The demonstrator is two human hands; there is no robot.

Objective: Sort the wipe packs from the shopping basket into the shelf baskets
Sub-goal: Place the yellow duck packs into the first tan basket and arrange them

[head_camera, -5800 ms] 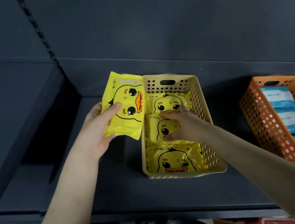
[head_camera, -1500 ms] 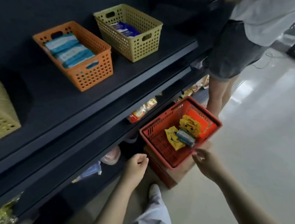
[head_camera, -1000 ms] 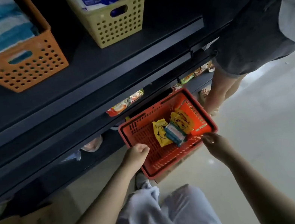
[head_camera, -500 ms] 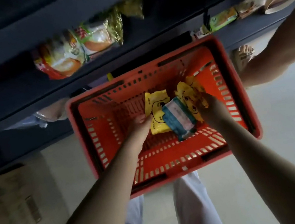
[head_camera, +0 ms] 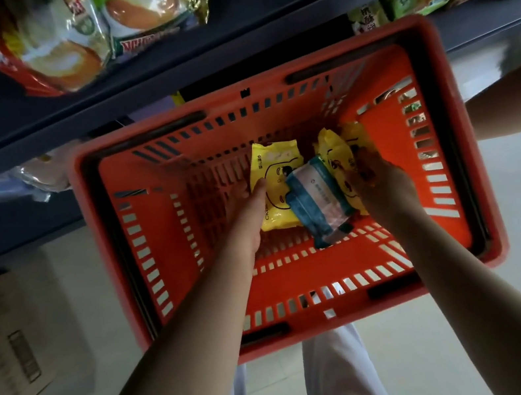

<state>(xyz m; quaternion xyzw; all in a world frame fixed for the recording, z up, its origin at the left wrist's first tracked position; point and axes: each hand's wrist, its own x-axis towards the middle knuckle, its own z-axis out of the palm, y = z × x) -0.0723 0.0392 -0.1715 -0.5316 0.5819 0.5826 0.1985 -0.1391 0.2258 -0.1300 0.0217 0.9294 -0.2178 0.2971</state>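
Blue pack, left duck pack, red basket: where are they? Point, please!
Blue pack (head_camera: 319,201): head view, middle of its front.
Left duck pack (head_camera: 275,163): head view, upper part of its front.
Basket (head_camera: 318,274): head view, inside of its near wall.

The shopping basket (head_camera: 168,234) is orange-red with slotted walls. The left wipe pack (head_camera: 273,170) and right wipe pack (head_camera: 335,154) are yellow with black-lined cartoon faces; the middle pack (head_camera: 317,201) is blue and white.
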